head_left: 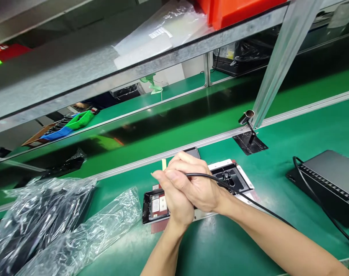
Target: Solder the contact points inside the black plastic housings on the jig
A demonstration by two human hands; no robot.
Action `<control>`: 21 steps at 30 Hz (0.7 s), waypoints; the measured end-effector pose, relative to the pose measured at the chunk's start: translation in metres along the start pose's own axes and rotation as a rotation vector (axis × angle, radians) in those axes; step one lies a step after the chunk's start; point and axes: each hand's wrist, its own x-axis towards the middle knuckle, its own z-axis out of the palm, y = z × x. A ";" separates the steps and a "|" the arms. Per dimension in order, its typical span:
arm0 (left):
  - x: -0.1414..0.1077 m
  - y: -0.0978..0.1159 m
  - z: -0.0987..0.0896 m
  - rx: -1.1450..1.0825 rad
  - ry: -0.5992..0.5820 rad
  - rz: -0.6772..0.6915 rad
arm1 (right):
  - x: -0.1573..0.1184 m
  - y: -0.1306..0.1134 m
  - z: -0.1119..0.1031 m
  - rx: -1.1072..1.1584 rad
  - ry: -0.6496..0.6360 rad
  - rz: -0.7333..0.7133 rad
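Left hand and right hand pressed together over a black shell

In the head view, the right hand is curled closed against the left at the middle of the desk. A black cable leaves by the right thumb and runs across the right forearm; what lies between the palms is hidden. Whether the left hand grips anything, I cannot tell.

The shell lies open beneath and to the left of the hands, with white labels inside and a reddish sheet showing below its edge. To the right of the hands sits a recessed black housing with pale edges. A dark flat piece and a yellow strip show just behind the hands.

Clear plastic spreads on the left, beside black parts in wrapping. A small black stand is farther back, and a slotted black box is at the right. Overhead, a metal shelf carries a clear bag and a red bin.
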 end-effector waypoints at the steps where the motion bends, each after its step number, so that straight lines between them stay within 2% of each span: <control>1: 0.001 0.000 0.000 0.020 0.004 0.018 | 0.000 0.002 0.001 0.010 0.011 -0.016; 11: 0.003 -0.001 0.000 0.094 0.009 0.117 | -0.003 0.010 0.007 0.019 0.098 -0.122; 16: 0.005 -0.005 0.000 0.129 0.026 0.139 | -0.002 0.013 0.009 0.043 0.128 -0.099; 21: 0.006 -0.003 0.000 0.133 -0.013 0.125 | 0.000 0.015 0.010 0.060 0.143 -0.111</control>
